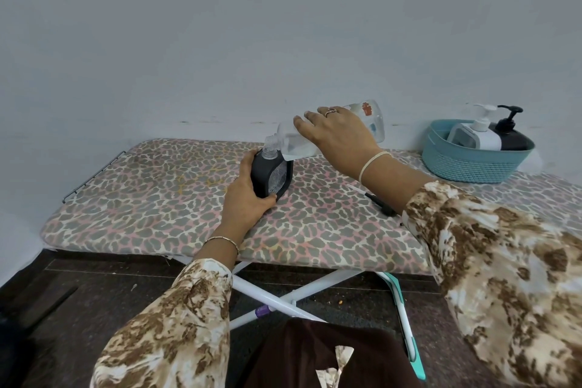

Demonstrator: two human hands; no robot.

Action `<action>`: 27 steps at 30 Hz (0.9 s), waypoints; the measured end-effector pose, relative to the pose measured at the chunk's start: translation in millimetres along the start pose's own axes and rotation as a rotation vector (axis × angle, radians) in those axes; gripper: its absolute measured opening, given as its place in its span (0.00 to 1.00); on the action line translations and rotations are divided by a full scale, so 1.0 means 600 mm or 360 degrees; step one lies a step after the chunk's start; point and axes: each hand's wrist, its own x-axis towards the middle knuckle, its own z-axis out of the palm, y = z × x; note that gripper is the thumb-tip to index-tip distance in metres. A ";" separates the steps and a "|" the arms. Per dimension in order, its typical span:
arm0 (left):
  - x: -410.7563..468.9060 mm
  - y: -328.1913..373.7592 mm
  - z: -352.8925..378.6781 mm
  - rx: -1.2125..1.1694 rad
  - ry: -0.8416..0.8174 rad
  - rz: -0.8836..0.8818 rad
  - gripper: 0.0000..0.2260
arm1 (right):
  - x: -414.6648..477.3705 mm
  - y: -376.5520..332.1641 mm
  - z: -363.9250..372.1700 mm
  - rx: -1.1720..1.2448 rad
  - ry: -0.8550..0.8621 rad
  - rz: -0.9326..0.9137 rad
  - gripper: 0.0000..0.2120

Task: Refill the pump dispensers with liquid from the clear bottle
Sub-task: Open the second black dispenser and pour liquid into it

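Note:
My right hand [337, 135] grips the clear bottle [294, 143] and holds it tipped down to the left. Its open neck meets the opening of a black dispenser body [273, 176] with a clear front panel. My left hand [247, 195] grips that dispenser from its left side and keeps it upright on the ironing board [157, 198]. Clear liquid lies in the lower part of the tilted bottle. A black pump head with its tube [376, 200] lies on the board under my right forearm.
A teal basket [472, 164] stands at the board's back right, holding a white pump dispenser [485, 135], a black pump dispenser [511, 135] and a grey-rimmed container. A plain wall runs close behind. The board's white crossed legs and dark floor show below.

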 end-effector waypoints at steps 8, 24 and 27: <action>0.000 0.001 0.000 0.0018 0.0006 0.0014 0.44 | 0.003 0.002 -0.001 -0.0019 0.0014 -0.0022 0.29; 0.000 0.001 -0.001 -0.0016 -0.0010 0.0013 0.43 | 0.007 0.006 0.001 -0.0055 0.0035 -0.0066 0.28; 0.000 0.001 -0.001 -0.0015 -0.0010 0.0002 0.44 | 0.008 0.008 0.001 -0.0046 0.0049 -0.0069 0.28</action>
